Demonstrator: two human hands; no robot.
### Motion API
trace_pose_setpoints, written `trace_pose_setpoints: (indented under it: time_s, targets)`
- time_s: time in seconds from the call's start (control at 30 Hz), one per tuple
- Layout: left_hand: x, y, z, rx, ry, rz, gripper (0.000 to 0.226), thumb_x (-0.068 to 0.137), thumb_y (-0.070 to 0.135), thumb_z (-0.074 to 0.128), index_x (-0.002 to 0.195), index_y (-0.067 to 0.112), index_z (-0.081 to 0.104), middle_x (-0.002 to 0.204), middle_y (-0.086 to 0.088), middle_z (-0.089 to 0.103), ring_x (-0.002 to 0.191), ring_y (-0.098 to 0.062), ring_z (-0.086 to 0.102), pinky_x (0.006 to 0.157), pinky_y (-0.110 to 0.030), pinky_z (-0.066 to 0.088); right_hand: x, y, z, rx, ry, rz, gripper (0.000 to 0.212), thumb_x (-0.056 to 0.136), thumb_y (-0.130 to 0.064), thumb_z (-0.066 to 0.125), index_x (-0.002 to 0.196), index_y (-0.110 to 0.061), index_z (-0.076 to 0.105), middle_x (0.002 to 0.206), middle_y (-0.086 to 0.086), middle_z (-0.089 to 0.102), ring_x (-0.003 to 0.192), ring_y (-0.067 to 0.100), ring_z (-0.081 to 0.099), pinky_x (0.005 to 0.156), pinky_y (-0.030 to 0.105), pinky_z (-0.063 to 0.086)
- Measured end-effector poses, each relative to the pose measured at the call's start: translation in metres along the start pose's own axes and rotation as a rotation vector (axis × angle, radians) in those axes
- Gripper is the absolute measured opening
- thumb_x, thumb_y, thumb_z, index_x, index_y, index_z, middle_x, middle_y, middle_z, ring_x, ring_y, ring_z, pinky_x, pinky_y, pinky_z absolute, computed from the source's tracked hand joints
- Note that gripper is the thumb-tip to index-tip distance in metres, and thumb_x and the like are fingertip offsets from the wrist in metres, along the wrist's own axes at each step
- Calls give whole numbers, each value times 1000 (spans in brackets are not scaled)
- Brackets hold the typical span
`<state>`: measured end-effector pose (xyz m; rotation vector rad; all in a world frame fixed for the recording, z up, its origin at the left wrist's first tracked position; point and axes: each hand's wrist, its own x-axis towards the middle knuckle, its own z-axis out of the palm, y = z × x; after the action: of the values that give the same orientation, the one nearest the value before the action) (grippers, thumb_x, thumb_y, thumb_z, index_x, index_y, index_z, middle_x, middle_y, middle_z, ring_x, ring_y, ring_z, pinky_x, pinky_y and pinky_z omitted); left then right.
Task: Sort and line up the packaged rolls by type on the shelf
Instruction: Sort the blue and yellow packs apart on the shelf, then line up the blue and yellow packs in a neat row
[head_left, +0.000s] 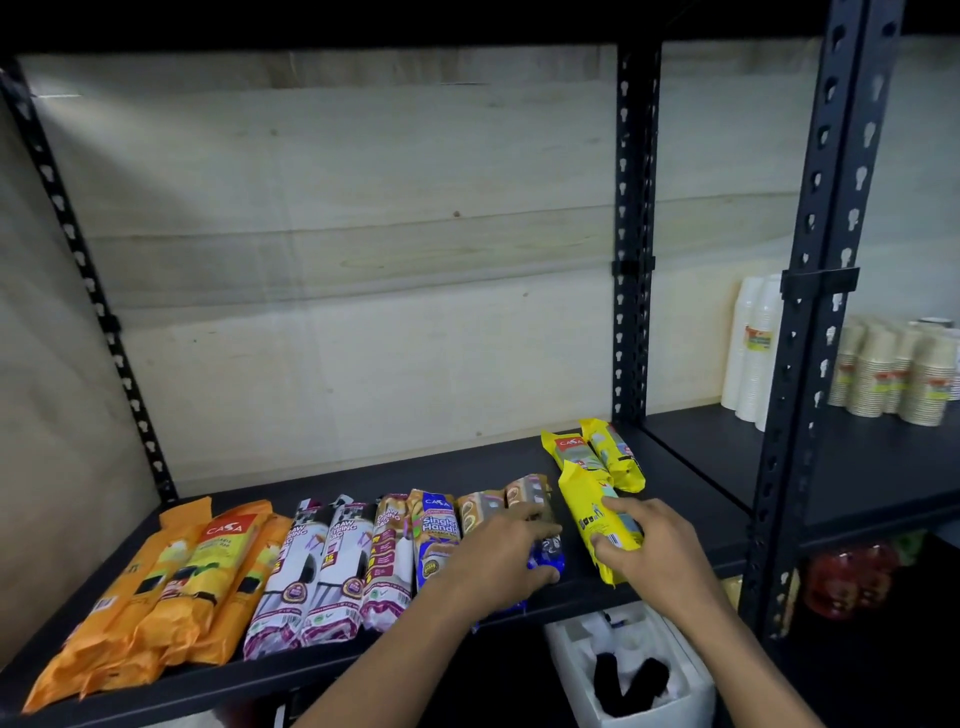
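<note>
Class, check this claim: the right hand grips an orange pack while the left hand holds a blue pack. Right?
Wrong colour: the head view shows the right hand gripping a yellow pack, not an orange one. The left hand does hold a blue pack.

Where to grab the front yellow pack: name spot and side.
Grip the front yellow pack across its narrow width near the middle, coming from the front of the shelf: it lies lengthwise front to back, both long sides free.

right hand (655, 540) gripping yellow roll (589, 499), left hand (496, 558) holding blue roll (550, 556), dark shelf (363, 478)
</note>
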<state>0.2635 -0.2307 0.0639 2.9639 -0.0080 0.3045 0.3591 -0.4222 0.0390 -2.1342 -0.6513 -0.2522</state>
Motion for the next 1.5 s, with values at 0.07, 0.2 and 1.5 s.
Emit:
trace_pose_setpoints:
  time_s: [0.07, 0.2, 1.5]
  targets:
    - [-4, 2, 5, -1, 55, -28, 56, 88, 41, 67, 140, 31, 50, 152, 7, 37, 134, -21, 40, 97, -40, 46, 0, -5, 2, 8, 13, -21, 50, 78, -32, 76, 126, -27, 65, 113, -2, 58, 99, 13, 56, 78, 23, 43]
    - [-8, 8, 11, 30, 121, -81, 54, 90, 39, 66, 140, 28, 50, 149, 3, 41, 132, -22, 42, 96, -40, 47, 2, -10, 9, -5, -7, -21, 50, 77, -36, 76, 125, -28, 65, 114, -3, 58, 100, 13, 57, 78, 24, 45]
    - [131, 24, 18, -63, 29, -211, 63, 87, 43, 65, 142, 25, 40, 142, -9, 36, 126, -36, 42, 102, -51, 40, 113, 49, -14, -144, -216, 95, 81, 88, -22, 72, 154, -23, 24, 150, 11, 35, 137, 25, 38, 108, 30, 30]
